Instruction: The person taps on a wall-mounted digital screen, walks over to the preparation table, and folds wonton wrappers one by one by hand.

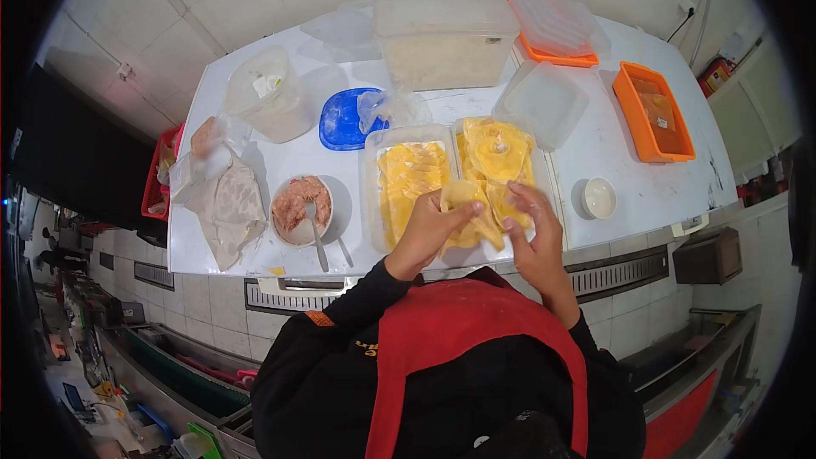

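My left hand pinches a soft yellow dough wrapper between thumb and fingers, above the front of two clear trays. To its right is my right hand, thumb and fingers apart, close beside the wrapper's edge; I cannot make out anything held in it. Yellow folded dough pieces fill the left tray. More round yellow wrappers lie stacked in the right tray, partly hidden behind my hands. Further left stands a white bowl of pink minced meat with a metal spoon resting in it.
A clear bin stands at the back, beside a blue lid and a clear tub. Plastic bags lie left. At right are a clear lid, an orange tray and a small white cup.
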The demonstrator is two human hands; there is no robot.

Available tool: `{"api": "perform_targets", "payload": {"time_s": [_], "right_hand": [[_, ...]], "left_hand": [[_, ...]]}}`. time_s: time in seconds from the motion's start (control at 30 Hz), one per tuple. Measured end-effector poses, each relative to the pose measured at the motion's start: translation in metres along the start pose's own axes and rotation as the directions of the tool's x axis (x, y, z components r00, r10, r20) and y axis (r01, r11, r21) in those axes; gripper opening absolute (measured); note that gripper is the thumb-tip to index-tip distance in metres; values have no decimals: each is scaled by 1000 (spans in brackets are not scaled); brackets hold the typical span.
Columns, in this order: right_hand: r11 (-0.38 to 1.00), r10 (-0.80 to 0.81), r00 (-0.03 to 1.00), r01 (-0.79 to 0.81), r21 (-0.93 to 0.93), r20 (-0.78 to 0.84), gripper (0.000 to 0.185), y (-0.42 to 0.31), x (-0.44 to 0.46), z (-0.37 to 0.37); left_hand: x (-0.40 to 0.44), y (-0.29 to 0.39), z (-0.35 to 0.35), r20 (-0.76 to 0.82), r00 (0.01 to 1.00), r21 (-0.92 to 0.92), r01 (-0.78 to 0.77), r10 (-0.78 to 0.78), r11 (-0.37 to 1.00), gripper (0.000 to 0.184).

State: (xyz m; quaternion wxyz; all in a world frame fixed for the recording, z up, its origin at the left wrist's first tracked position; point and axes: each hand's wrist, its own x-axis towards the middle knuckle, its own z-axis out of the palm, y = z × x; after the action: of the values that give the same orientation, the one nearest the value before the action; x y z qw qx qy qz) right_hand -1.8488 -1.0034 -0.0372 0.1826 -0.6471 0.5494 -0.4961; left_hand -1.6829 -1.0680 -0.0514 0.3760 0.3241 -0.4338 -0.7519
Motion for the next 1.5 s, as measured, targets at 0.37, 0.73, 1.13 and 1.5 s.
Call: {"api": "perform_targets", "payload": {"time_s": [0.37,0.73,1.13,1.5], "right_hand": [[671,215,975,-107,734,-54,38,6,5,7],[938,131,913,-240,249,386,47,-34,43,-24],[863,294,871,-419,282,394,39,-18,41,-12],[640,378,860,-510,575,343,37,21,27,-4]], "left_hand": [[1,5,10,150,985,-425,138,-80,895,29],[0,23,1,231,899,681,-422,371,599,19],[12,17,-7,240,970,391,-65,-33,918,27],[20,-14,-8,204,977,-12,62,-58,998,29]]}}
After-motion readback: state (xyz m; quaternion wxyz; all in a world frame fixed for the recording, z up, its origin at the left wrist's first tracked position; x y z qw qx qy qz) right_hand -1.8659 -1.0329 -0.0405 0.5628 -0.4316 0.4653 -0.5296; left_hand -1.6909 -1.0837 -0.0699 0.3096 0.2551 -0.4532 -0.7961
